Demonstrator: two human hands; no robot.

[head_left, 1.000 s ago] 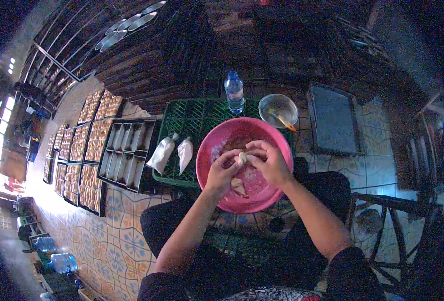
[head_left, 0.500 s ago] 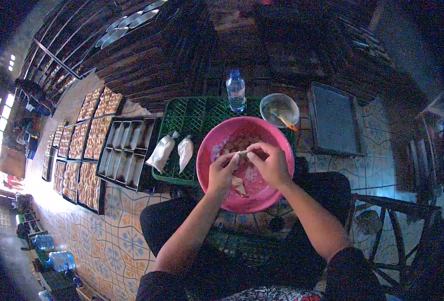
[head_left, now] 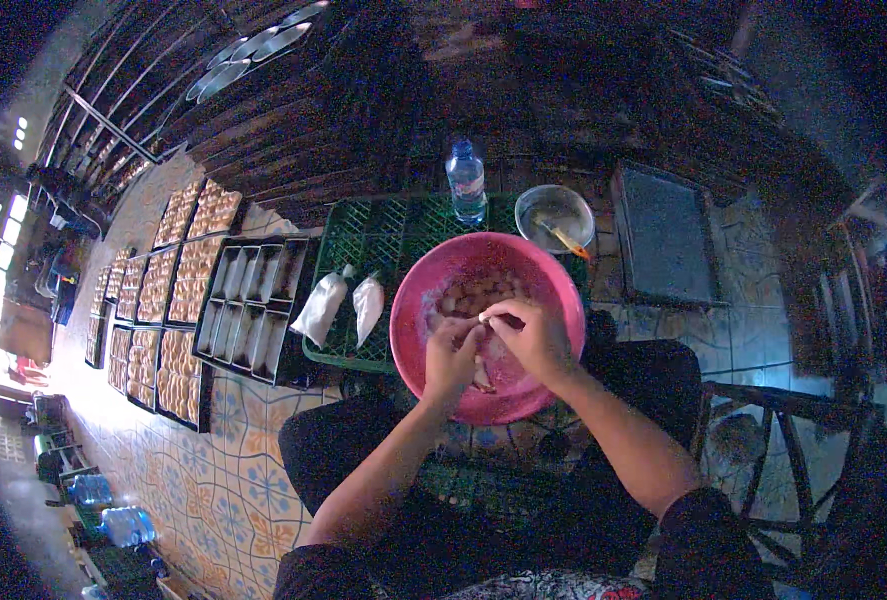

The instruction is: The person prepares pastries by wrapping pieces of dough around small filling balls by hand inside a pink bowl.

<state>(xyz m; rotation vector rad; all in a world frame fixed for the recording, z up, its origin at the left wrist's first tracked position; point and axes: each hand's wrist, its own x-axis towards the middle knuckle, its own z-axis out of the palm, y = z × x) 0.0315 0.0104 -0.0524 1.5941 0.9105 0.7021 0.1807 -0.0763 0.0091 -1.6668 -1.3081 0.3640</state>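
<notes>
Bare arms, dark clothes

The left hand [head_left: 450, 357] and the right hand [head_left: 533, 335] are bare, with no gloves or rings to see. Both forearms are bare too. Short dark sleeves start near the elbows, at 6 o'clock. The legs wear dark trousers.

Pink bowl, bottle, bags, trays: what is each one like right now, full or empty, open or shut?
pink bowl: holds pale dough pieces, both hands over it.
water bottle: upright, capped.
small metal bowl: a utensil rests in it.
white bags: lying on the green crate.
dark baking trays: filled with pale pieces.
left hand: fingers pinching dough.
right hand: fingers pinching dough.
</notes>
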